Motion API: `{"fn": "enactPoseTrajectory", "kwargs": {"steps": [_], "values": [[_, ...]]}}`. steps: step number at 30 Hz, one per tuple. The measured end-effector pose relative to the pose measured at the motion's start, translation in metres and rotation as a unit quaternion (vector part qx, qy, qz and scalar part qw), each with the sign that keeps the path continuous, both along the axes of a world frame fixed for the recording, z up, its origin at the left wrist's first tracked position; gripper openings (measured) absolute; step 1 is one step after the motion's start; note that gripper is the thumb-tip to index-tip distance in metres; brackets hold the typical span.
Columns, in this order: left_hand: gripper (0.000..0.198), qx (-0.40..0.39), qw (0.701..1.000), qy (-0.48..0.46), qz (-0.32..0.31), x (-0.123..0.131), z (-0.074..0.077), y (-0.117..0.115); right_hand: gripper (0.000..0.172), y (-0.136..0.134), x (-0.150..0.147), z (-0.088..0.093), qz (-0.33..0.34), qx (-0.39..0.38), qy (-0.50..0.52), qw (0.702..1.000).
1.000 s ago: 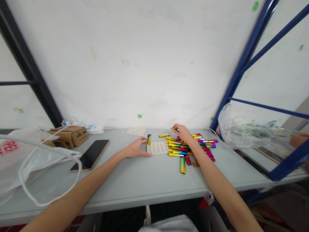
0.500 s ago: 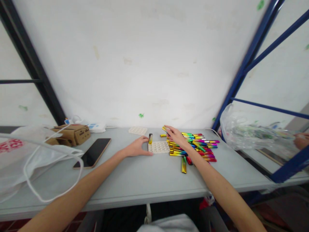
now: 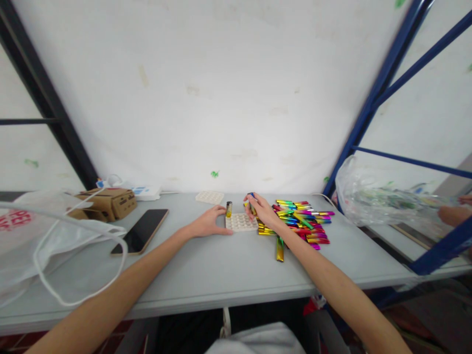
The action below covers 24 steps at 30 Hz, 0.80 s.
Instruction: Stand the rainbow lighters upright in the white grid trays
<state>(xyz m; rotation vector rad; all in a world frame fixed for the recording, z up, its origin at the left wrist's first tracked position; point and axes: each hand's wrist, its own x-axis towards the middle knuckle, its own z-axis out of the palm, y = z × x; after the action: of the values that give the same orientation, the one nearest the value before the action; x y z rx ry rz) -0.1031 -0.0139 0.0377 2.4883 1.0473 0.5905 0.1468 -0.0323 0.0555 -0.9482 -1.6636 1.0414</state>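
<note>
My left hand [image 3: 209,222] curves round the left end of a small white tray with rows of holes [image 3: 241,222], its thumb along the front edge and its fingers by the back corner. One lighter [image 3: 229,210], yellow with a dark top, stands upright at the tray's back left corner. Above the tray's right end, my right hand [image 3: 260,209] is closed on a tilted lighter [image 3: 246,203] that shows yellow and blue; the fingers hide part of it. Under and beside the right wrist spreads a loose pile of shiny, many-coloured lighters [image 3: 304,221].
A second white tray [image 3: 209,197] lies by the wall. To the left are a phone [image 3: 142,231], a cardboard box [image 3: 110,204] and a white plastic bag [image 3: 40,236]. A blue frame post [image 3: 354,132] and a clear bag [image 3: 387,201] are on the right, near another person's hand [image 3: 453,215].
My right hand has come left from the pile to the tray's right end, turning the lighter in its fingers. My left hand stays at the tray.
</note>
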Motion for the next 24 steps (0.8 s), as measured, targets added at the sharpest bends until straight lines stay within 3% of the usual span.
{"fn": "enactPoseTrajectory", "kwargs": {"steps": [3, 8, 13, 24], "values": [[0.078, 0.004, 1.000, 0.003, -0.001, 0.000, -0.001, 0.001, 0.050, 0.000, -0.004, -0.003, -0.034, -0.016, -0.007, 0.999], [0.081, 0.002, 1.000, 0.005, 0.002, 0.000, -0.002, 0.001, 0.058, 0.002, -0.005, -0.009, -0.151, 0.065, -0.084, 0.983], [0.081, 0.003, 1.000, 0.007, 0.002, 0.000, -0.002, 0.001, 0.046, 0.004, -0.004, -0.011, -0.209, 0.120, -0.139, 0.961], [0.081, -0.003, 1.000, 0.008, -0.007, 0.000, -0.001, 0.001, 0.044, 0.004, 0.000, -0.011, -0.213, 0.156, -0.182, 0.947]]}}
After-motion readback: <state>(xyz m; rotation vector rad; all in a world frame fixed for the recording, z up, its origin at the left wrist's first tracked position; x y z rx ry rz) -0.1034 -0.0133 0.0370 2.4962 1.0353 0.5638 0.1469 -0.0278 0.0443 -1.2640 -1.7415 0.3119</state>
